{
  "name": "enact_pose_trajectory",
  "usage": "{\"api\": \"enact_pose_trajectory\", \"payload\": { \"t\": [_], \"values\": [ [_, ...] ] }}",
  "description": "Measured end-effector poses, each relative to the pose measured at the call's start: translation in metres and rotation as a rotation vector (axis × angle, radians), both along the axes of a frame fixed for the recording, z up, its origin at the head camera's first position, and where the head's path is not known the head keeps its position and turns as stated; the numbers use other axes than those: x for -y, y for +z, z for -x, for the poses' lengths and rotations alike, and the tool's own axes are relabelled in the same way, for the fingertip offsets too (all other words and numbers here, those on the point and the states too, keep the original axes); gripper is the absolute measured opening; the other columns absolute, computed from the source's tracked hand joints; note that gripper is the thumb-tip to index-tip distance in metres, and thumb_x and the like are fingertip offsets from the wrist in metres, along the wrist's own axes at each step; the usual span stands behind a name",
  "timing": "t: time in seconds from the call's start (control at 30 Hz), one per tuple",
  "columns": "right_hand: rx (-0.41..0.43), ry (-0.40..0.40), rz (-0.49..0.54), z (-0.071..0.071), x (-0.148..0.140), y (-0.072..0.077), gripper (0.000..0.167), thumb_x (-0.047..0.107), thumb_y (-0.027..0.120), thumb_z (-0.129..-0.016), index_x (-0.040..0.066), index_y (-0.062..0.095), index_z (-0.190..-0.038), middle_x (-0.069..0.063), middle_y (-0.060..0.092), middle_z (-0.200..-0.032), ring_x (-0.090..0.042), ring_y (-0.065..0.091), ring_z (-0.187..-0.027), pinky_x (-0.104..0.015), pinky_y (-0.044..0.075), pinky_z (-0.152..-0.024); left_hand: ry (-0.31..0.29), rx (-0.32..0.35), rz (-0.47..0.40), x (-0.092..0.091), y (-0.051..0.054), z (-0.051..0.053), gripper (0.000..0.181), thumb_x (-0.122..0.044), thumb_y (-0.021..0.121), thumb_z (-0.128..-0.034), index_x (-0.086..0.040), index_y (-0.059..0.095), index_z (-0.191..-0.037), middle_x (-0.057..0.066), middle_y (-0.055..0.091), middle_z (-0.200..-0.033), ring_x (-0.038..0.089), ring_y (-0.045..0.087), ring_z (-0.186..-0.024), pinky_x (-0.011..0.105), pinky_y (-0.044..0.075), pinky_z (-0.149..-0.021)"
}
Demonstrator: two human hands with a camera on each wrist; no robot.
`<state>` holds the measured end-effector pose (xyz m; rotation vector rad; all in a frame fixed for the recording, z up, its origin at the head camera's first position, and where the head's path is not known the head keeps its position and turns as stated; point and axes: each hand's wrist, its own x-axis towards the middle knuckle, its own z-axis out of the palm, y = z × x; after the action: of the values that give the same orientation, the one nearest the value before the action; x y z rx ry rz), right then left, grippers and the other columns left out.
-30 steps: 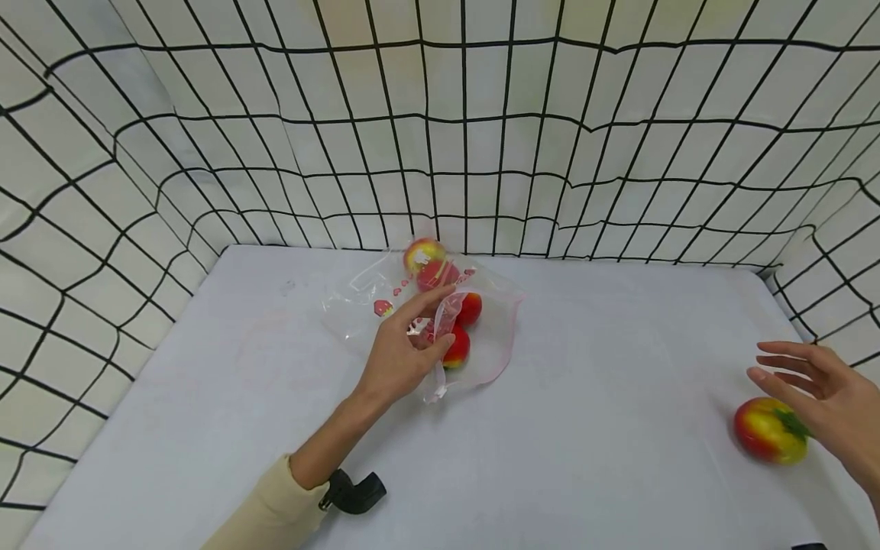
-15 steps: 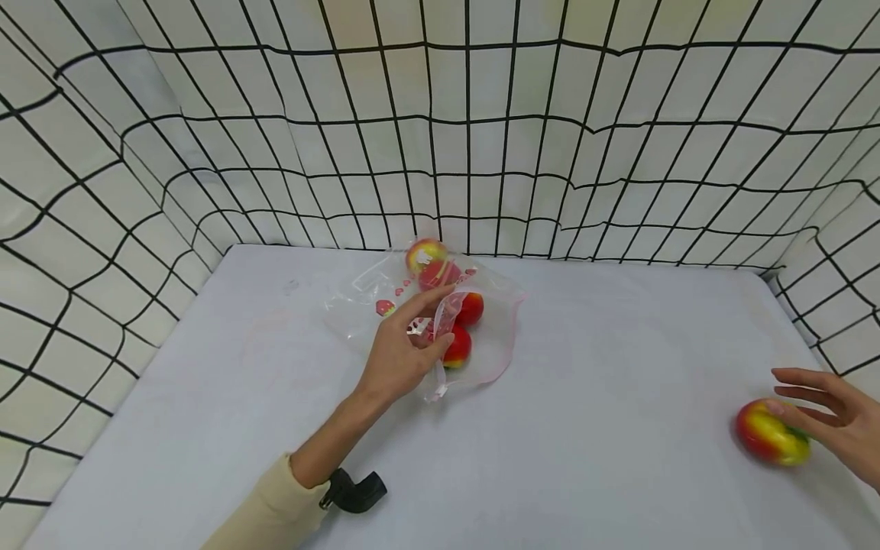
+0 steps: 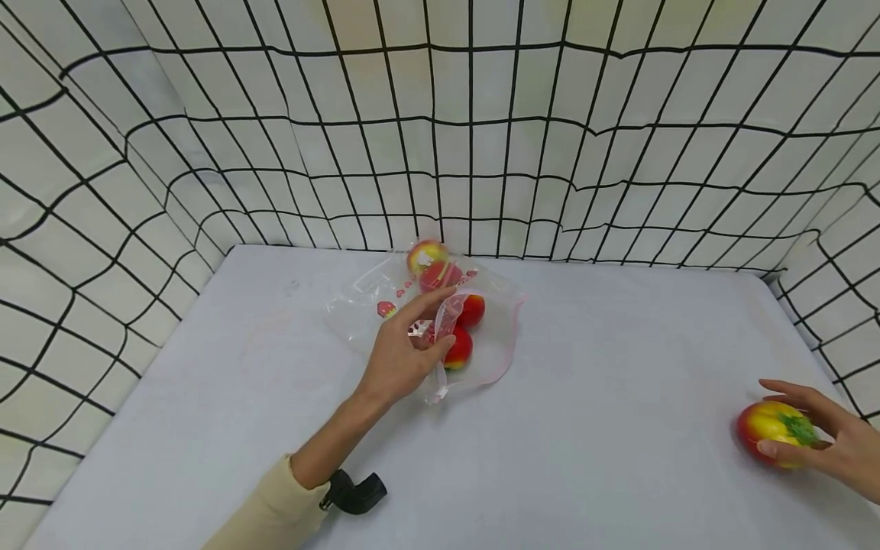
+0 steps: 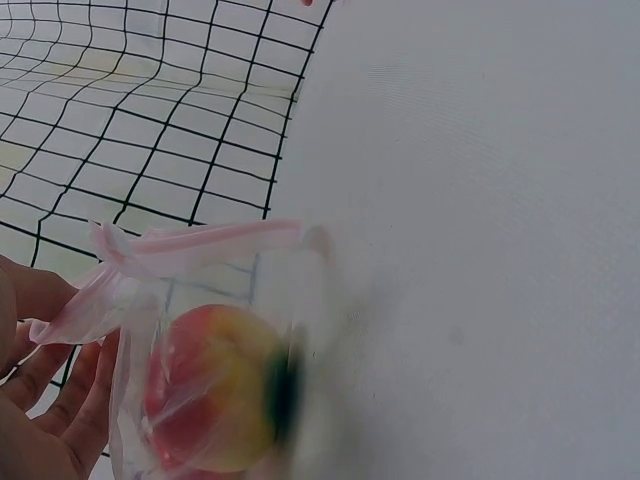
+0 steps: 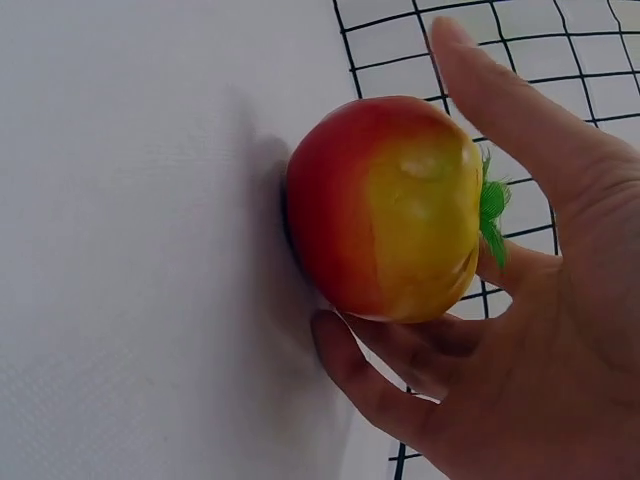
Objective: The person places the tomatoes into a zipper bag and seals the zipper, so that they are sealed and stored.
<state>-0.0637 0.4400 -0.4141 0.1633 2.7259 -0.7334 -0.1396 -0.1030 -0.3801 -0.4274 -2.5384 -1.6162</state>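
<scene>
My left hand [image 3: 402, 355] pinches the opening edge of a clear plastic bag [image 3: 495, 363] with pink trim and a printed strawberry pattern. Several red-and-yellow fruits [image 3: 459, 350] lie inside it; the left wrist view shows one such fruit [image 4: 210, 390] close behind the film. Far to the right, a glossy red-and-yellow fruit [image 5: 380, 210] with a green leafy top rests on the table. Around it stands my right hand [image 3: 825, 443], thumb on the near side and fingers on the far side. In the right wrist view the thumb [image 5: 500, 95] is straight and apart from the fruit.
A white tabletop [image 3: 605, 397] lies under everything. Black netting [image 3: 522, 145] over a pale backing closes off the back and both sides. A black strap piece [image 3: 357, 493] sits at my left wrist, beside the cream sleeve [image 3: 271, 504].
My right hand has come down from above the lone fruit, and its thumb has moved round to the near side. The left hand and the bag have stayed in place.
</scene>
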Motion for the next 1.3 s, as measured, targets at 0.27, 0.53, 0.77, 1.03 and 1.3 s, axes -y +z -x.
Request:
{"api": "enact_pose_trajectory", "payload": {
  "t": [0.27, 0.53, 0.77, 1.03, 1.3],
  "values": [
    [0.02, 0.033, 0.013, 0.002, 0.005, 0.0, 0.1, 0.043, 0.079, -0.091, -0.004, 0.021, -0.159, -0.041, 0.031, -0.148, -0.061, 0.035, -0.12, -0.078, 0.049, -0.087, -0.003, -0.002, 0.008, -0.001, -0.002, 0.0, 0.069, -0.009, 0.079, -0.0903, -0.033, 0.054, -0.151, 0.0, 0.063, -0.142, 0.021, 0.062, -0.121, 0.024, 0.061, -0.084],
    [0.01, -0.024, 0.08, 0.008, 0.019, 0.004, 0.095, 0.048, 0.07, -0.098, -0.007, 0.021, -0.157, -0.041, 0.025, -0.154, -0.062, 0.025, -0.131, -0.085, 0.034, -0.099, -0.008, -0.003, 0.002, -0.001, -0.001, 0.0, 0.069, -0.008, 0.079, -0.0904, -0.033, 0.054, -0.151, 0.0, 0.063, -0.141, 0.022, 0.062, -0.121, 0.022, 0.061, -0.083],
    [-0.032, -0.045, 0.123, 0.013, 0.034, 0.004, 0.09, 0.048, 0.068, -0.099, -0.001, 0.025, -0.16, -0.038, 0.025, -0.159, -0.062, 0.025, -0.135, -0.082, 0.038, -0.101, -0.007, 0.01, -0.003, -0.001, -0.002, 0.0, 0.069, -0.008, 0.078, -0.0906, -0.034, 0.054, -0.15, 0.0, 0.064, -0.141, 0.021, 0.062, -0.122, 0.022, 0.061, -0.084],
    [-0.084, -0.02, 0.141, 0.017, 0.048, 0.005, 0.087, 0.045, 0.072, -0.097, 0.008, 0.028, -0.162, -0.036, 0.026, -0.16, -0.062, 0.037, -0.128, -0.052, 0.063, -0.091, -0.008, 0.014, -0.005, -0.001, -0.002, 0.0, 0.069, -0.008, 0.078, -0.0908, -0.034, 0.054, -0.15, 0.0, 0.064, -0.141, 0.021, 0.061, -0.122, 0.022, 0.061, -0.082],
    [-0.158, -0.038, 0.214, 0.017, 0.061, 0.005, 0.086, 0.039, 0.074, -0.097, 0.024, 0.026, -0.166, -0.036, 0.022, -0.163, -0.064, 0.044, -0.126, -0.019, 0.061, -0.069, -0.012, 0.012, -0.009, -0.001, -0.002, 0.0, 0.068, -0.008, 0.078, -0.091, -0.033, 0.055, -0.15, 0.0, 0.063, -0.142, 0.021, 0.061, -0.122, 0.022, 0.061, -0.082]
  ]
}}
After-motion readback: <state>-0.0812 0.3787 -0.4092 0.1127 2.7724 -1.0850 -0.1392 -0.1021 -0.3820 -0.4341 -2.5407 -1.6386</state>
